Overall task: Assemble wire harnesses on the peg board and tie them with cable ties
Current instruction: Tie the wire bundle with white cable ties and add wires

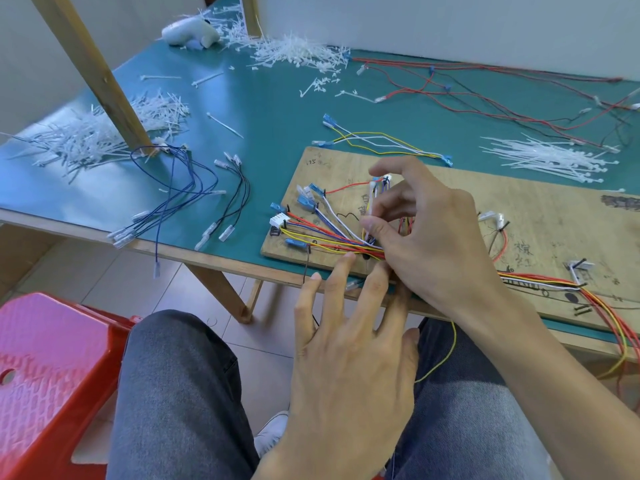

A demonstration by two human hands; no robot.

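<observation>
So the big teal table point(277, 109) fills most of my view, with the wooden peg board point(519, 209) lying flat along its near right edge. A red plastic stool point(52, 358) sits down on the floor, near left. Heaps of white cable ties are all over: one on the far left point(104, 133), one at the far middle point(298, 51), and one to the right, just past the board point(547, 157). Loose red and black wires point(485, 91) sprawl across the far right, and a bunch of blue wires point(180, 181) hangs off the left edge.

The left hand point(346, 341) is spread flat, fingers straight, with its tips touching the board's near edge by the wire harness point(329, 237). That's the red, yellow, blue and white bundle fanning out to the pegs at the board's left end. The right hand point(426, 230) is curled over the bundle, pinching a white cable tie point(372, 199) that stands upright between thumb and fingers.
</observation>
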